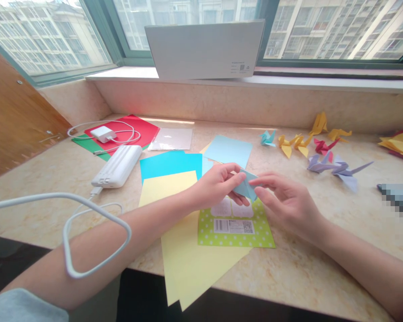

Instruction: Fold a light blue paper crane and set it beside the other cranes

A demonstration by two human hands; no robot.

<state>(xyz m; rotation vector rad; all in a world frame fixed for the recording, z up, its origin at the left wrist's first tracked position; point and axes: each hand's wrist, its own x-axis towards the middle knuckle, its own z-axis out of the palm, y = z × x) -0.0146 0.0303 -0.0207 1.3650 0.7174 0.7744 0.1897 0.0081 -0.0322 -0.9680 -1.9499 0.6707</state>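
A small piece of folded light blue paper [244,187] is held up between my two hands. My left hand [223,182] pinches it from the left, thumb on top and fingers underneath. From the right, the thumb and fingertips of my right hand [287,201] close on its edge. Below the hands lies a green polka-dot paper packet [235,239] with a barcode label, on top of pale yellow sheets [188,259]. Bright blue sheets [169,164] and a flat light blue square [230,150] lie just beyond.
Folded paper cranes stand at the back right: yellow [287,144], teal [267,138], red [325,146] and lilac [344,170]. At left are a white power bank [118,166], a charger [103,134] and red paper [137,127]. A white cable [97,205] loops above my left forearm. A pixelated object [398,199] lies right.
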